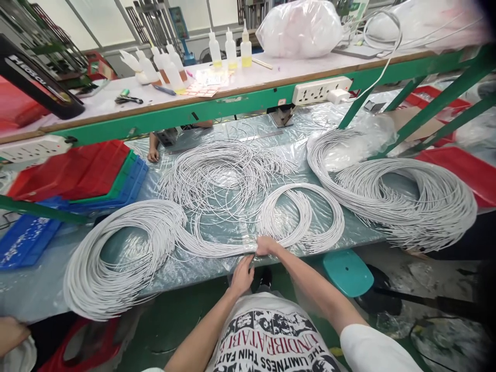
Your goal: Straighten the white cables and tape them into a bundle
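My right hand (267, 246) is closed around the bundle of thin white cables at the front edge of the table. To its right the cables curl into a neat round coil (336, 222). My left hand (242, 275) lies at the table edge just below the bundle, fingers stretched out and apart, holding nothing. From there the cable bundle (217, 250) runs left towards a large coil of white cables (83, 271). Behind my hands lies a loose, tangled heap of white cables (186, 178). Another big cable coil (437, 206) rests at the right end.
Stacked red, green and blue trays (96, 173) stand at the left. A green-framed shelf (240, 106) crosses above the table, carrying squeeze bottles (231, 49) and a power strip (321, 91). Another person's hand (153, 154) shows at the back. A teal stool (347, 274) stands below the edge.
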